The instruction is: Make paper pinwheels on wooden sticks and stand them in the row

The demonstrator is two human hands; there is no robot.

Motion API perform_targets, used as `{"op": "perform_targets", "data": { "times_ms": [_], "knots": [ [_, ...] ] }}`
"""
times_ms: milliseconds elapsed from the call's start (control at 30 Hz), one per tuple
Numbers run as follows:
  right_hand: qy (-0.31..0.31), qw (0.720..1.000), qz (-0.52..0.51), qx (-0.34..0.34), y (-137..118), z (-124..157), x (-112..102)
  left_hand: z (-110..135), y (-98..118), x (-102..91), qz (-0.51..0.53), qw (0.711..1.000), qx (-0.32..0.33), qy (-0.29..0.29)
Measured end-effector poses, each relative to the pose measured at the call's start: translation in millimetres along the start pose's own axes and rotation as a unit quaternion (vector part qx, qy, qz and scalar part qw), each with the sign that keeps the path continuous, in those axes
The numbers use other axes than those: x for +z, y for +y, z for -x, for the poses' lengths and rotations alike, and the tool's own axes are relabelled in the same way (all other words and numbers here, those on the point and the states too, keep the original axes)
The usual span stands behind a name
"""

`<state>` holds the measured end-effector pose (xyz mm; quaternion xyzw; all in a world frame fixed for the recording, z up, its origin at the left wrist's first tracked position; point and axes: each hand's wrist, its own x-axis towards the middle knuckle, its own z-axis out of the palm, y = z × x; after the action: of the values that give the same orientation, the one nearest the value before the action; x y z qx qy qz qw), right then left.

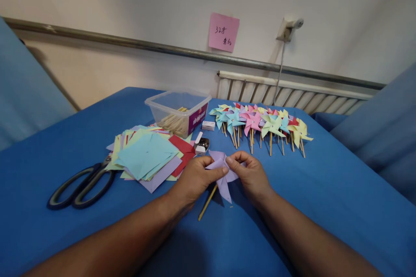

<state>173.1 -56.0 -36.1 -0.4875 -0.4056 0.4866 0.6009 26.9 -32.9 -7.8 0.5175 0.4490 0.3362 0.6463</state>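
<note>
Blue cloth (pixel 308 207) is spread beneath a clear plastic tub (pixel 199 117). Nearer than the tub and slightly right of it, a lilac paper pinwheel (pixel 224 184) is held: one side is pinched by the left hand (pixel 195 177), the other by the right hand (pixel 251 177), thumbs and fingers of each nearly closed on the paper. Right of the tub, assembled pinwheels (pixel 252 121) are grouped; at its near left, coloured sheets (pixel 147 153) are piled against scissors (pixel 85 181).
</note>
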Motion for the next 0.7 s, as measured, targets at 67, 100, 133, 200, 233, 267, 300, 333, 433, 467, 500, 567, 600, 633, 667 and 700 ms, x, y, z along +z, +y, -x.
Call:
{"op": "perform_targets", "data": {
  "times_ms": [67,100,133,200,233,267,300,333,433,467,500,567,600,633,667,700],
  "knots": [
    [0.0,1.0,-0.022,0.003,-0.2,0.9,-0.4,-1.0,-0.8,-0.9,0.02,1.0,0.002,-0.004],
    [-0.003,0.999,-0.038,0.005,-0.4,1.5,-0.7,-1.8,-1.2,-1.5,0.029,1.0,0.004,-0.002],
    [-0.008,0.999,-0.053,0.008,-0.8,2.2,-1.0,-2.7,-1.5,-2.3,0.037,0.999,0.007,0.003],
    [-0.022,0.998,-0.064,0.005,-1.7,3.7,-1.1,-4.8,-1.9,-4.0,0.055,0.998,0.011,0.018],
    [-0.034,0.998,-0.057,0.003,-2.1,4.3,-0.7,-5.8,-2.0,-4.8,0.066,0.997,0.014,0.027],
    [-0.044,0.998,-0.048,0.001,-2.2,4.6,0.0,-6.6,-2.0,-5.5,0.078,0.996,0.017,0.033],
    [-0.052,0.998,-0.038,0.0,-2.1,4.7,1.1,-7.2,-1.9,-6.0,0.09,0.995,0.018,0.036],
    [-0.057,0.998,-0.03,0.001,-1.6,4.6,2.3,-7.6,-1.8,-6.2,0.098,0.994,0.017,0.036],
    [-0.045,0.999,-0.023,0.005,0.9,2.7,5.1,-7.1,-1.0,-5.6,0.11,0.994,0.008,0.013],
    [-0.037,0.999,-0.022,0.005,1.5,1.7,5.2,-6.5,-0.7,-5.3,0.111,0.994,0.006,0.001],
    [-0.03,0.999,-0.02,0.003,1.7,0.8,4.9,-5.9,-0.4,-5.0,0.113,0.994,0.005,-0.011],
    [-0.015,1.0,-0.01,-0.002,1.2,-0.8,3.1,-4.5,0.0,-4.9,0.113,0.993,0.004,-0.028],
    [-0.008,1.0,-0.003,-0.005,0.5,-1.4,2.0,-3.9,0.1,-5.0,0.113,0.993,0.002,-0.031],
    [-0.002,1.0,0.005,-0.008,-0.4,-1.8,0.9,-3.3,0.1,-5.2,0.112,0.993,0.0,-0.031],
    [0.003,1.0,0.012,-0.01,-1.4,-2.0,0.0,-2.8,0.1,-5.3,0.111,0.993,-0.002,-0.028],
    [0.008,1.0,0.019,-0.012,-2.3,-2.2,-0.7,-2.4,0.1,-5.3,0.108,0.994,-0.004,-0.024]
  ]
}}
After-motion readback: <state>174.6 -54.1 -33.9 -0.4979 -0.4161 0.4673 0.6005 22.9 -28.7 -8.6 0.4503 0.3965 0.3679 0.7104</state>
